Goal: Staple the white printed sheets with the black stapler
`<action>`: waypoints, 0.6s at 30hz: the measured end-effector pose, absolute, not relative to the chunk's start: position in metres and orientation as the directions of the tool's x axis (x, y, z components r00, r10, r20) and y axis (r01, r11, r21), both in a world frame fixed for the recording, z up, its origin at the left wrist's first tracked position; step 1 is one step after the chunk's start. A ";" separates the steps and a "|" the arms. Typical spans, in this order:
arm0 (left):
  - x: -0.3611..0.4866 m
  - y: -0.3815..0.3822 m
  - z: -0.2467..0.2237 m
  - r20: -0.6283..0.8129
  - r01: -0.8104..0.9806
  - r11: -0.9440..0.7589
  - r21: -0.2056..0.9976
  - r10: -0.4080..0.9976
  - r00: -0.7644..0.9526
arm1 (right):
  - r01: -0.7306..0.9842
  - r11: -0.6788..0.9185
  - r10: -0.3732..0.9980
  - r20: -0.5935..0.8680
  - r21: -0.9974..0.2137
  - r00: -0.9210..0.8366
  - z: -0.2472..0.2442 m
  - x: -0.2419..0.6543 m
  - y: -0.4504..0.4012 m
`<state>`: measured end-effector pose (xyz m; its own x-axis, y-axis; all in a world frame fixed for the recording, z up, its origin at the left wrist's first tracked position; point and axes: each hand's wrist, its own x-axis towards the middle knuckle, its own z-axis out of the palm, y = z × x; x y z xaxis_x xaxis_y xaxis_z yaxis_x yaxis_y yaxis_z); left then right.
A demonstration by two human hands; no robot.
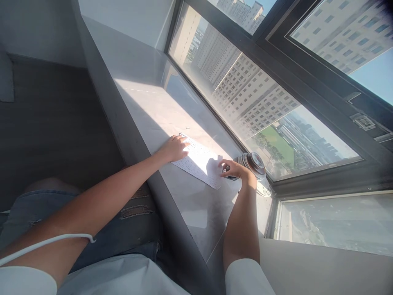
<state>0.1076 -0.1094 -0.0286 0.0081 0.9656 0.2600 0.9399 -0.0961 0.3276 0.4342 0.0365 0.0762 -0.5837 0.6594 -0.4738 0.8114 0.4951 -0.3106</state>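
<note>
One sheet of paper point(198, 157), likely light, limp, easily creased and best held by its edges, has the loosely spread left hand point(174, 148) on one end and the curled right hand point(235, 168), its pinch unclear, at the other, between the windowsill point(147, 108)'s room-side and window-side edges.

No words or numbers could be read. The flat, white paper sheet point(198, 162) had rows of tiny dark marks that looked like writing, but they were too small and blurry to make out, and bright light made part of it hard to see. No letters could be made out anywhere else.
</note>
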 end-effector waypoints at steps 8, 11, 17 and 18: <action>0.107 -0.109 -0.028 0.280 0.931 -0.101 0.350 0.960 -0.001 | 0.801 0.531 0.654 -0.467 -0.277 -0.595 0.079 0.430 0.035; 0.106 -0.109 -0.029 0.297 0.930 -0.105 0.353 0.955 -0.005 | 0.782 0.560 0.637 -0.462 -0.272 -0.617 0.083 0.428 0.034; 0.105 -0.112 -0.025 0.311 0.927 -0.095 0.363 0.950 -0.024 | 0.816 0.525 0.672 -0.470 -0.241 -0.572 0.083 0.427 0.032; 0.105 -0.113 -0.024 0.309 0.927 -0.094 0.363 0.951 -0.025 | 0.821 0.519 0.675 -0.475 -0.237 -0.564 0.083 0.427 0.032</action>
<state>0.1055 -0.1129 -0.0240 -0.0246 0.9508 0.3089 0.9269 -0.0941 0.3634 0.4265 0.0316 0.0825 -0.5642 0.6754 -0.4748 0.8210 0.5195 -0.2367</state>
